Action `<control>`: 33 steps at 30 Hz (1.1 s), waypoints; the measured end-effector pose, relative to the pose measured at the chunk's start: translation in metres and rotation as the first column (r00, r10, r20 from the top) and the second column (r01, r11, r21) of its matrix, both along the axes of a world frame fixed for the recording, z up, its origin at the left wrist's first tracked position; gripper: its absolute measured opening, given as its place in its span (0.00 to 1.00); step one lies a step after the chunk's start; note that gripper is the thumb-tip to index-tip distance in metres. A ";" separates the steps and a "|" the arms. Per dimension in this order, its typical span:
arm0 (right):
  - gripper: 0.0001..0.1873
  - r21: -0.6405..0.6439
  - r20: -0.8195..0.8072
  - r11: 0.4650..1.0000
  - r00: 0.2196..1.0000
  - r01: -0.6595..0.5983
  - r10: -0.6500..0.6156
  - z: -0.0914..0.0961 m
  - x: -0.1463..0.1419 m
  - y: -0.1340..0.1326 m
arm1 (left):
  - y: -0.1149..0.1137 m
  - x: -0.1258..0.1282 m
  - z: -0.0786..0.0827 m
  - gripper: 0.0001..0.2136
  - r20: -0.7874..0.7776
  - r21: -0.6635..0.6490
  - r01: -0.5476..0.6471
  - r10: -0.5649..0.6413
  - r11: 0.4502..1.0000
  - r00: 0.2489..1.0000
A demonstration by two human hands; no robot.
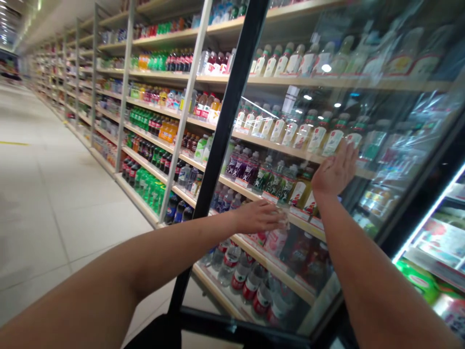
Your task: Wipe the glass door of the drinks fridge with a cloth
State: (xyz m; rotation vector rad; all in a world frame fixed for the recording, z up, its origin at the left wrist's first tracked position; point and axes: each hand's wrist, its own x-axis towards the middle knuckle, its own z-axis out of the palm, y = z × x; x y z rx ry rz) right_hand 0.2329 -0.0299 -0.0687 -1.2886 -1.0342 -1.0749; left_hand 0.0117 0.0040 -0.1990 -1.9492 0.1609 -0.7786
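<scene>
A glass door (312,261) in a black frame (227,126) stands open before me, and bottles show through it. My left hand (259,216) reaches across to the pane, palm down, its fingers stretched together over a small pale crumpled wipe (285,218). Part of that wipe is hidden under the fingertips, so its exact kind is hard to make out. Higher and to the right, my right hand (336,169) is raised with fingers extended, its palm towards the glass and apparently touching it. Nothing shows in that hand.
Beyond the door, long shelves (152,87) of bottled drinks run off to the left along a tiled floor (39,194). At the right, a lit cooler (436,252) holds packaged goods. The door's bottom rail (232,327) is close to my legs.
</scene>
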 end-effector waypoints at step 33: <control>0.31 0.065 0.064 0.998 0.998 -0.005 0.001 -0.007 0.008 0.004 | 0.008 -0.040 0.032 0.15 -0.028 0.020 -0.071 0.071 0.997 0.997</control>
